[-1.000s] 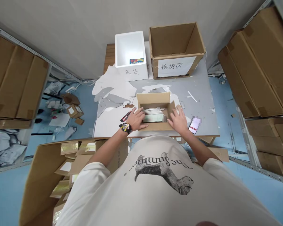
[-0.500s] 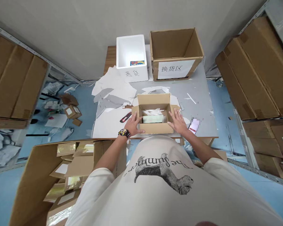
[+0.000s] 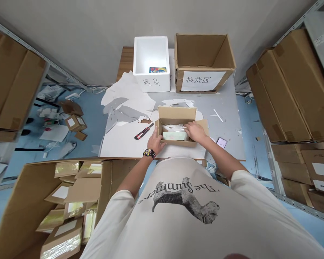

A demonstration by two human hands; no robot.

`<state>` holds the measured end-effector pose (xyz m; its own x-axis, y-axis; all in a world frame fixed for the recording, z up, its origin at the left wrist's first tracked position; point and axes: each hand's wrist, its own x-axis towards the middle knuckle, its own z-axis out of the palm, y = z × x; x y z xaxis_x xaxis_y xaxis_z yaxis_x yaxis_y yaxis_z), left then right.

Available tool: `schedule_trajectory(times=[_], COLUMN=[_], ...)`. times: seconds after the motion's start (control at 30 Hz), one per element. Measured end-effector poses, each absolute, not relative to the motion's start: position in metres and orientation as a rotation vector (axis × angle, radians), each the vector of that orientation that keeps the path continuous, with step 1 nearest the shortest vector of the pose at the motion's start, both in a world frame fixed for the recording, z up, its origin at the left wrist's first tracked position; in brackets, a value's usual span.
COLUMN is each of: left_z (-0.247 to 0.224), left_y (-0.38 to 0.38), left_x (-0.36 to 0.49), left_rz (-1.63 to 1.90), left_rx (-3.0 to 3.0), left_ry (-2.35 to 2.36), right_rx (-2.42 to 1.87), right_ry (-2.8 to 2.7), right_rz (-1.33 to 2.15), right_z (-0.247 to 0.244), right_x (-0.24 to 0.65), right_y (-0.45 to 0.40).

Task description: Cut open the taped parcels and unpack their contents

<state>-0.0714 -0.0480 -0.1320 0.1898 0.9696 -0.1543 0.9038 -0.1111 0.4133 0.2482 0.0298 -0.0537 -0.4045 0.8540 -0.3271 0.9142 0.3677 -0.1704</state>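
Observation:
An open small cardboard box [image 3: 176, 143] lies in front of me on the table, its flaps spread. Inside it rest a pale green carton [image 3: 174, 136] and some crumpled white wrapping [image 3: 174, 128]. My left hand [image 3: 156, 142] grips the box's left front corner, thumb along the front edge. My right hand [image 3: 195, 131] reaches over the right end with bent fingers inside, by the wrapping and the carton's end; what the fingertips pinch is hidden. A red and black utility knife [image 3: 143, 131] lies left of the box, and a phone [image 3: 221, 142] to its right.
A white foam box [image 3: 156, 83] holding a colourful packet and a large cardboard box [image 3: 202, 81] with a paper label stand at the back. Torn white sheets [image 3: 129, 90] cover the table's left. A big carton [image 3: 18, 201] of parcels stands at lower left.
My right hand has left the right flap and moved inward, its fingers now in the box. My left hand has closed round the left front corner. The view has shifted slightly.

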Motion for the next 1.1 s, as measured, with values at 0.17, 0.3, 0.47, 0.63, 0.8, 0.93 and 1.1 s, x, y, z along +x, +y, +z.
schedule_trajectory(times=[0.17, 0.3, 0.47, 0.63, 0.8, 0.93, 1.1], left_z=[-0.136, -0.141, -0.145, -0.146, -0.142, -0.140, -0.137], left_y=[-0.050, -0.054, -0.055, -0.051, -0.048, -0.049, -0.048], left_x=[-0.061, -0.058, -0.059, -0.058, -0.055, -0.055, -0.054], left_rz=[0.310, 0.342, 0.363, 0.362, 0.348, 0.349, 0.314], left_rx=[2.034, 2.006, 2.006, 2.031, 2.062, 2.054, 1.990], left_ry=[1.777, 1.767, 1.758, 1.770, 1.769, 1.764, 1.781], right_rx=[1.423, 1.409, 1.343, 1.261, 1.030, 0.785, 0.887], right_ry=[2.117, 2.049, 2.071, 2.252, 2.531, 2.765, 2.555], right_rz=[-0.624, -0.603, -0.583, -0.527, -0.440, -0.332, -0.514], right_z=[-0.087, -0.113, -0.124, -0.129, -0.135, -0.132, -0.129], right_x=[0.210, 0.210, 0.217, 0.201, 0.178, 0.173, 0.159], right_y=[0.056, 0.054, 0.057, 0.069, 0.063, 0.059, 0.066])
